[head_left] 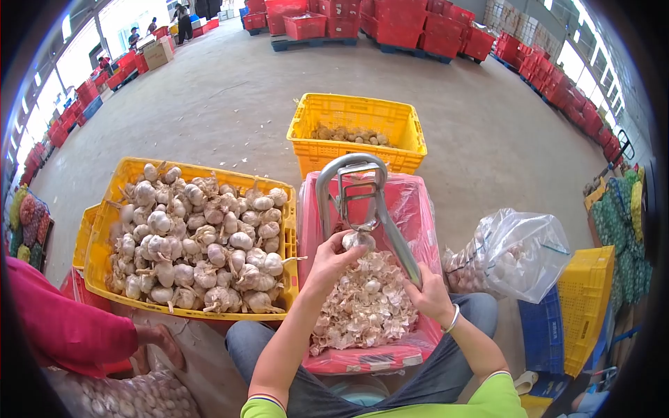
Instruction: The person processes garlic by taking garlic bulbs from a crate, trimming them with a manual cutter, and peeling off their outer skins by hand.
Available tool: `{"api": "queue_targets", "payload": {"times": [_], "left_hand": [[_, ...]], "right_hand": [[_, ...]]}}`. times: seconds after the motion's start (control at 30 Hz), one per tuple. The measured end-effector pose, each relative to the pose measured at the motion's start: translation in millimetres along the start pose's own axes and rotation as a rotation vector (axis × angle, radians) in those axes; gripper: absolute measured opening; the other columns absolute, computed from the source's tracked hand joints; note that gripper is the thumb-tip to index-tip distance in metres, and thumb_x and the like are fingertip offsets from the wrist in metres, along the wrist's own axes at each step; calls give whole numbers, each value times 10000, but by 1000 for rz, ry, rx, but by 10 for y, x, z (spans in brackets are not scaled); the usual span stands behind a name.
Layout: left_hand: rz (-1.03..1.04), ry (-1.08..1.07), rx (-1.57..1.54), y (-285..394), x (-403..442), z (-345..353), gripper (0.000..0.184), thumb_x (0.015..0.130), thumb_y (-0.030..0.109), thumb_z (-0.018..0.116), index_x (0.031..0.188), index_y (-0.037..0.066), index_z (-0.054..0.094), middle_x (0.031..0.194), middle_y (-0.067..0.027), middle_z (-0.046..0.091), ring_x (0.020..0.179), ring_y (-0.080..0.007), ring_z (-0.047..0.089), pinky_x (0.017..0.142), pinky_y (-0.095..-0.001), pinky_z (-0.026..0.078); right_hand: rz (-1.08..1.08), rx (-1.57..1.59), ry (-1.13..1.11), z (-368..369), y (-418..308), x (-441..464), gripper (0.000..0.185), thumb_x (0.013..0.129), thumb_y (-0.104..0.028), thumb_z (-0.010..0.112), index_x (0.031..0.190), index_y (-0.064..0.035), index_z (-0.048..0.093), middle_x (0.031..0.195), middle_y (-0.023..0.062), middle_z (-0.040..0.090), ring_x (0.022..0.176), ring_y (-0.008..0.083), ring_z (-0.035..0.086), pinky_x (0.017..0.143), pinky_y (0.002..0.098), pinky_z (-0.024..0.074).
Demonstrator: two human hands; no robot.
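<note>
My left hand [332,260] is closed around a garlic bulb [358,241], holding it just under the lower end of a bench-mounted metal cutter [352,165]. The cutter has a curved tubular frame and a long lever handle [397,240]. Around the end of that handle my right hand [430,296] is wrapped. Below both hands, a red crate lined with clear plastic [411,198] holds a heap of garlic skins and trimmings [366,299]. To the left, a yellow crate [115,209] is full of whole garlic bulbs [209,237] with stems.
Ahead stands another yellow crate [359,150] with brownish bits inside. At right are a clear plastic bag of garlic [512,254] and upright yellow [589,306] and blue crates [542,331]. A person in pink [70,320] sits close at left, beside a net sack of garlic [125,397].
</note>
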State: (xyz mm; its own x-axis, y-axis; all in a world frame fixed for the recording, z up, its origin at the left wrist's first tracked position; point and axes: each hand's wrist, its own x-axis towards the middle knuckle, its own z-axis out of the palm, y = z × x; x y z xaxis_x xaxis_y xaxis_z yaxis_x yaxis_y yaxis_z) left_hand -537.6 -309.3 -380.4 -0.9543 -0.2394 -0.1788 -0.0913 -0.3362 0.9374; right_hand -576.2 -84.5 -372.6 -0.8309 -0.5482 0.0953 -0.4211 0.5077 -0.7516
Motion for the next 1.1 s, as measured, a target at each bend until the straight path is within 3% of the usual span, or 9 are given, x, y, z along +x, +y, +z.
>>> {"api": "queue_targets", "payload": {"times": [0.03, 0.23, 0.47, 0.63, 0.73, 0.83, 0.93, 1.1], "left_hand": [[-10, 5, 25, 26, -12, 8, 477, 746, 167, 703, 1145, -26, 527, 956, -46, 606, 783, -84, 557, 631, -217, 465], [-95, -15, -35, 54, 7, 13, 453, 765, 176, 691, 1136, -28, 529, 950, -41, 606, 767, -80, 557, 634, -209, 463], [-164, -114, -331, -123, 121, -56, 259, 840, 164, 627, 1044, 18, 564, 880, -6, 592, 725, -54, 548, 616, -209, 461], [-207, -134, -290, -132, 26, -45, 264, 850, 234, 604, 1049, 63, 574, 940, 4, 603, 787, -63, 533, 654, -229, 448], [-251, -147, -429, -351, 67, -186, 314, 852, 326, 568, 1067, 97, 576, 972, 2, 609, 836, -101, 536, 730, -268, 446], [-269, -150, -634, -379, 32, -180, 322, 862, 332, 544, 1070, 88, 572, 977, -38, 610, 834, -133, 549, 723, -269, 459], [-289, -218, -713, -321, 8, -131, 424, 886, 393, 483, 1107, 37, 543, 1009, -103, 598, 840, -170, 563, 716, -278, 477], [-317, -287, -896, -343, 29, -50, 491, 913, 467, 394, 1130, 44, 517, 1038, -154, 569, 818, -229, 568, 704, -307, 493]], "right_hand": [[-12, 2, 6, 5, 7, -1, 195, 779, -151, 581, 849, -18, 457, 544, 199, 496, 537, 389, 551, 470, 435, 393], [-114, -54, 130, 251, 308, 68, 182, 774, -142, 582, 862, -38, 462, 560, 184, 519, 535, 385, 557, 475, 453, 418], [-148, -18, 199, 358, 400, 150, 141, 788, -114, 581, 808, -32, 468, 536, 166, 484, 514, 345, 557, 463, 394, 408], [-152, 20, 294, 614, 727, 301, 134, 784, -118, 584, 820, -41, 480, 523, 144, 469, 464, 317, 525, 451, 377, 396], [-124, 42, 252, 581, 598, 231, 150, 788, -142, 594, 841, -39, 500, 535, 136, 465, 448, 272, 503, 465, 357, 396], [-45, 38, 122, 353, 269, 119, 195, 798, -173, 605, 887, -19, 524, 583, 129, 515, 509, 208, 539, 508, 329, 420], [80, 100, 7, 18, -154, -29, 261, 796, -213, 624, 908, -1, 520, 575, 173, 539, 558, 303, 601, 510, 377, 429], [72, 62, -64, -279, -305, -111, 296, 802, -223, 626, 924, 22, 513, 600, 147, 529, 548, 179, 541, 525, 332, 429]]}}
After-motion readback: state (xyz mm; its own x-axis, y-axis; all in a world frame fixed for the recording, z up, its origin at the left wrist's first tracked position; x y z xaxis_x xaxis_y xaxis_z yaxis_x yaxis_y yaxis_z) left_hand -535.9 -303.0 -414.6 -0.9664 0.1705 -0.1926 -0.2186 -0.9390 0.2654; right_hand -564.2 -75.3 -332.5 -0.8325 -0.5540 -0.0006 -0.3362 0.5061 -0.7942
